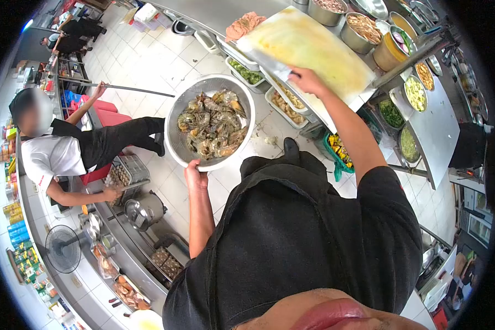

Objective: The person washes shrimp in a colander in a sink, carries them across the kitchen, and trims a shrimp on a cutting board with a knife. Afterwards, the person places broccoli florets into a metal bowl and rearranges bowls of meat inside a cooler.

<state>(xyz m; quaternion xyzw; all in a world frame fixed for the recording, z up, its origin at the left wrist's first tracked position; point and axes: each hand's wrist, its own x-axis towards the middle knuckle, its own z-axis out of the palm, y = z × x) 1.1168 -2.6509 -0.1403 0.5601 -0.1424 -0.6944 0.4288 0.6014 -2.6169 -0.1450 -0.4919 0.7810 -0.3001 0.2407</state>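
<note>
- Fingers of the left hand (195,176) grip the near rim of the metal bowl (199,88), above the floor (140,63).
- Shrimp (212,124) inside probably make it heavy and slippery (a firm rim hold suits).
- Right hand (312,84) fingers wrap the knife (274,65) handle, beside the cutting board (308,47).

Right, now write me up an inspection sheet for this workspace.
Surface: pale cutting board with yellow stains; pink meat beside its far left corner.
Job's things: large bowl of prawns; knife, its blade near the board's edge.
Clutter: several filled metal bowls right of the board; food trays below its left edge.
Hands: left hand grips the bowl's near rim; right hand holds the knife's handle.
Cables: nothing seen.
Surroundings: tiled floor; co-worker in a white top at left; fan lower left.
</note>
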